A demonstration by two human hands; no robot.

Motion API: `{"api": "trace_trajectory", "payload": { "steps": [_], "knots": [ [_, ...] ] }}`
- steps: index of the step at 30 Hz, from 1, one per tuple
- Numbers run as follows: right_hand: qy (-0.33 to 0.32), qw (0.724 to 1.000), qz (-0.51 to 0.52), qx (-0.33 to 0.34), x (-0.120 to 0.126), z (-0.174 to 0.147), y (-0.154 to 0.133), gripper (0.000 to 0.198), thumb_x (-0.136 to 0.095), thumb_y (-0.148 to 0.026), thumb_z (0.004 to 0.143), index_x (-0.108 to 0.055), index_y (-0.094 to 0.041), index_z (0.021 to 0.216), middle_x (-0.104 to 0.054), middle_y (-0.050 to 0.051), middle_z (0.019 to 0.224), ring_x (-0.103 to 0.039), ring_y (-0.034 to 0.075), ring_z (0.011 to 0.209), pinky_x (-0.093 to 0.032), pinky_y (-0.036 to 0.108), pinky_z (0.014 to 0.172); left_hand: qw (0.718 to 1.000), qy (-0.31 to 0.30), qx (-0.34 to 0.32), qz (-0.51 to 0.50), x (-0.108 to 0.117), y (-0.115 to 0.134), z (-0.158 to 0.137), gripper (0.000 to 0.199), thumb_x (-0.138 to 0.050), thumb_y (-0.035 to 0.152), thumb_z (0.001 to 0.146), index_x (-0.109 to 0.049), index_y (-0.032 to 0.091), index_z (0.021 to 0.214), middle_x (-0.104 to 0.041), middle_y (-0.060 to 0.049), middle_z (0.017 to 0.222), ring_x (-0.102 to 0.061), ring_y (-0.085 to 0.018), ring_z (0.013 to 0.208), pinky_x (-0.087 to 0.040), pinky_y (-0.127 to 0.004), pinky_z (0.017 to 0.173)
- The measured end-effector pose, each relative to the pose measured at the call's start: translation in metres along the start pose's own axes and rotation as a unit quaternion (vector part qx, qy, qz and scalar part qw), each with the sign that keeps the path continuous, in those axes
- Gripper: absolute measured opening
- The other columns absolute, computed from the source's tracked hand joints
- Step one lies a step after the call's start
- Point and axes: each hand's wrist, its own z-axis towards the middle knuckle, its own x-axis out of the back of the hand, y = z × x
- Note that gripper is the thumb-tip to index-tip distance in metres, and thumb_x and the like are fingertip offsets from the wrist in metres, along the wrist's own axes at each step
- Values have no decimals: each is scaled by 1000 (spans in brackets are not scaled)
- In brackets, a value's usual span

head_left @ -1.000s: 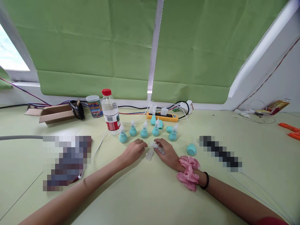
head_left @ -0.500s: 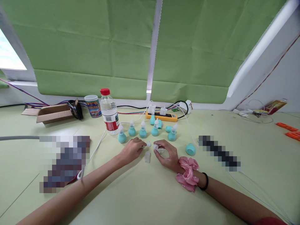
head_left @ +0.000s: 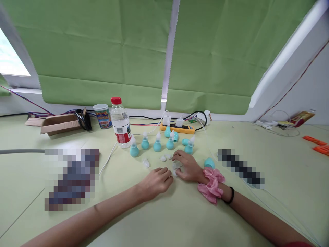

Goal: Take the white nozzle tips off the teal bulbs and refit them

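Note:
My right hand (head_left: 189, 167) has its thumb and fingers closed around a clear plastic piece (head_left: 177, 165) at the table's middle. Close beside it, my left hand (head_left: 158, 181) rests low with curled fingers; whatever its fingertips hold, if anything, is hidden. Two small white plastic parts, one a round cap (head_left: 163, 158), lie just beyond the hands. To the left is a loose clear pronged piece (head_left: 146, 163). Behind stand several turquoise squeeze bulbs with clear pointed tips, such as this bulb (head_left: 157, 145). A bare turquoise bulb (head_left: 209, 163) sits behind my right wrist.
A red-capped bottle (head_left: 121, 125), a can (head_left: 102, 116) and an open cardboard box (head_left: 60, 125) stand back left. An orange power strip (head_left: 177, 128) with plugs lies behind the bulbs. Cables run along the wall. Orange tools (head_left: 315, 140) lie far right.
The pronged clear piece has shifted left and away. My left hand has come nearer my body and slightly right. My right hand has let go of a small white part and now grips the clear piece.

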Motion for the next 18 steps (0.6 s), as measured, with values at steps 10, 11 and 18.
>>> {"api": "trace_trajectory", "payload": {
  "steps": [10, 11, 18],
  "knots": [
    [-169, 985, 29, 3, 28, 9, 7, 21, -52, -12, 64, -61, -18, 82, -57, 1, 68, -51, 13, 60, -39, 22, 55, 926, 134, 231, -266, -7, -12, -1, 12, -49, 10, 73, -61, 14, 73, -63, -5, 75, -58, -13, 68, -50, -24, 64],
    [-162, 986, 27, -5, 29, 10, 8, 18, -52, -12, 64, -61, -17, 79, -57, 1, 66, -51, 13, 59, -39, 23, 55, 895, 139, 281, -316, -6, -9, -1, 10, -52, 12, 71, -62, 13, 72, -64, -5, 74, -59, -13, 67, -51, -25, 64],
    [-61, 878, 414, -232, 19, 9, -26, 20, -60, -32, 66, -57, -13, 72, -59, 4, 67, -51, 11, 52, -41, 23, 47, 664, 180, 476, -548, 5, -11, -15, 37, -72, 27, 55, -64, 9, 86, -68, -12, 84, -63, -25, 78, -51, -36, 77]
  ]
}}
